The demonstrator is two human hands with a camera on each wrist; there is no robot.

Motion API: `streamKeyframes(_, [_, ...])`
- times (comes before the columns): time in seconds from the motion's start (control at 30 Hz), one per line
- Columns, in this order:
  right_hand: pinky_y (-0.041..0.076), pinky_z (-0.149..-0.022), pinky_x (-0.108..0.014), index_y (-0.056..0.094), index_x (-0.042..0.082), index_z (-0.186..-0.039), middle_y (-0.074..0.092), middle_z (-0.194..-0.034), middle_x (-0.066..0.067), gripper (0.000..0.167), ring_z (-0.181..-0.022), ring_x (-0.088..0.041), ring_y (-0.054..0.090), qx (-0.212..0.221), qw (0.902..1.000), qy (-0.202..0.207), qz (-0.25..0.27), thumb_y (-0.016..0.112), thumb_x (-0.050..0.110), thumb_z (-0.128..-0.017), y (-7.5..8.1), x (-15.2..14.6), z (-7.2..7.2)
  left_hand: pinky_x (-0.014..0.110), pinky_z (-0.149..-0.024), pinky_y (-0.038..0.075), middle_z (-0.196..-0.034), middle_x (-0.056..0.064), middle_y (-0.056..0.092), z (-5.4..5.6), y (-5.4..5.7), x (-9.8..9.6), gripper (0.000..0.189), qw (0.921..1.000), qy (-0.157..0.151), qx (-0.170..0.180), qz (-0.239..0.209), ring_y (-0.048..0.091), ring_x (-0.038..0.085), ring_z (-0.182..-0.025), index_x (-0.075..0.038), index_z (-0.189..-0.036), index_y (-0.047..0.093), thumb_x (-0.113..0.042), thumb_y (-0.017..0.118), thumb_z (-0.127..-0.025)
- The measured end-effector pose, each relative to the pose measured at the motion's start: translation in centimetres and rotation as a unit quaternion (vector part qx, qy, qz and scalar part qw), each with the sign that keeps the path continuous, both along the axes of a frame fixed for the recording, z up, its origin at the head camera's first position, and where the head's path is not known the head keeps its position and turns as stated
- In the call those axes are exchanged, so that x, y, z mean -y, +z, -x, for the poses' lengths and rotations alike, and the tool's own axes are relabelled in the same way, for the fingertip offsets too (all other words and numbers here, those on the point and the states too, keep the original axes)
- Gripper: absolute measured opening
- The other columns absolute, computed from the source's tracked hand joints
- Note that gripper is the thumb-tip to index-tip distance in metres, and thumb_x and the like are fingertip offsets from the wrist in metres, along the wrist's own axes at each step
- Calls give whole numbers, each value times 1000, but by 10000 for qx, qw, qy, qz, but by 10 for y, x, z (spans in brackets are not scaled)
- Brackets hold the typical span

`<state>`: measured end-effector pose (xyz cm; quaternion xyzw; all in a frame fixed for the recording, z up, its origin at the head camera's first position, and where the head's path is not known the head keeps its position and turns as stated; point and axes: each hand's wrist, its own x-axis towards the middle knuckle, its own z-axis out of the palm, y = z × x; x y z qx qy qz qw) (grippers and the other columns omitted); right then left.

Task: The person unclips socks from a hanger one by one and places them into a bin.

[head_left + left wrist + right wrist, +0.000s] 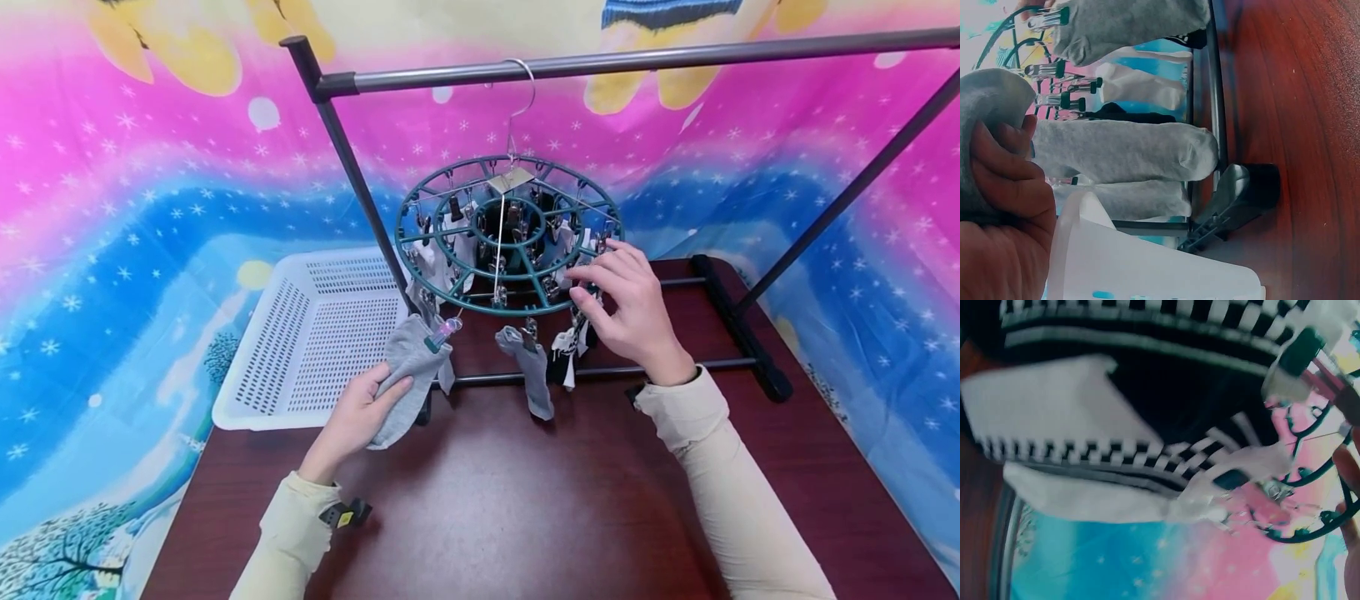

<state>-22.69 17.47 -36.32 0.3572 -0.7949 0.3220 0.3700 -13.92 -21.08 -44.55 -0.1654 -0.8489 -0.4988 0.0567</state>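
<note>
My left hand [366,410] grips a grey sock [408,375] in front of the hanger's left side, thumb on top and fingers underneath. At the sock's upper end is a clip [444,333] with a dark green tip. In the left wrist view, curled fingers [1007,162] press into the grey cloth. My right hand [630,312] is raised at the right rim of the round green clip hanger [551,306], fingers spread and thumb apart. Black-and-white checked socks [1054,400] hang from clips close by in the right wrist view. Another grey sock [536,383] hangs at the front.
A dark metal rack [637,60] carries the hanger by its hook [531,87]. Behind my left hand a white perforated basket [247,367] stands on the dark red table [540,508]. Several other socks hang round the ring. A printed cloth [150,242] surrounds the table.
</note>
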Motion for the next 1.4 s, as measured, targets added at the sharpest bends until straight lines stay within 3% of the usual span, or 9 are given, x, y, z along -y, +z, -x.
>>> streamKeyframes(0.17, [41,-110,-47,76,5,-118,67,-104,-19,42,-104,-38,59,-454,9967,37,676,61,41,-103,11,23,-21,23,-68,46,-87,2,63,0,0,0,6,10000,-35,6,-47,55,10,-77,-13,-106,70,-17,66,-102])
streamKeyframes(0.27, [45,-95,-43,76,3,-115,65,-102,-18,36,-99,-38,57,-718,9914,312,1051,65,35,-101,17,41,-36,22,-70,50,-91,4,68,1,-1,1,9,9998,-50,113,-129,60,8,-81,-12,-109,71,-16,66,-102])
streamKeyframes(0.43, [49,-75,-37,75,1,-106,66,-91,-12,30,-82,-26,60,-766,9882,1004,862,64,29,-102,14,69,-57,22,-77,54,-102,6,74,2,-3,3,16,9995,-87,192,-220,64,7,-88,-11,-117,71,-14,65,-103])
streamKeyframes(0.5, [51,-69,-31,73,3,-108,67,-89,-7,32,-78,-18,61,-315,9892,1319,550,61,32,-104,8,80,-63,21,-76,52,-100,6,72,2,-3,3,14,9997,-83,146,-194,63,8,-87,-10,-115,71,-14,65,-103])
streamKeyframes(0.63, [56,-70,-22,69,6,-116,69,-91,0,28,-79,-7,65,1147,9813,1543,8,62,31,-104,-6,100,-70,22,-76,51,-99,5,71,2,-4,4,12,9998,-79,90,-176,61,9,-86,-10,-113,71,-14,65,-103])
streamKeyframes(0.9, [62,-84,-31,61,3,-137,77,-111,-6,44,-95,-15,75,3190,9455,618,-228,63,32,-104,-15,121,-62,23,-74,51,-96,5,72,2,-4,3,12,9999,-69,76,-114,61,8,-84,-10,-112,71,-14,64,-103])
streamKeyframes(1.07, [61,-84,-32,56,6,-145,77,-113,-6,50,-91,-14,75,4119,9089,640,-105,59,37,-106,-14,129,-49,23,-74,52,-97,5,73,2,-3,3,14,9998,-21,142,-98,64,9,-84,-11,-114,71,-17,65,-103])
streamKeyframes(1.23, [62,-73,-35,58,3,-137,76,-95,-9,45,-74,-18,75,4730,8732,1066,489,59,37,-106,-19,140,-37,23,-76,53,-102,5,74,2,-4,4,17,9998,-52,145,-95,64,8,-87,-11,-118,71,-16,65,-103])
streamKeyframes(1.4, [61,-61,-38,66,10,-104,73,-77,-10,31,-61,-22,71,4633,8745,1276,655,57,39,-107,-24,148,-28,22,-74,52,-101,5,73,2,-4,3,16,9999,-72,102,-73,63,9,-84,-11,-117,71,-16,65,-103])
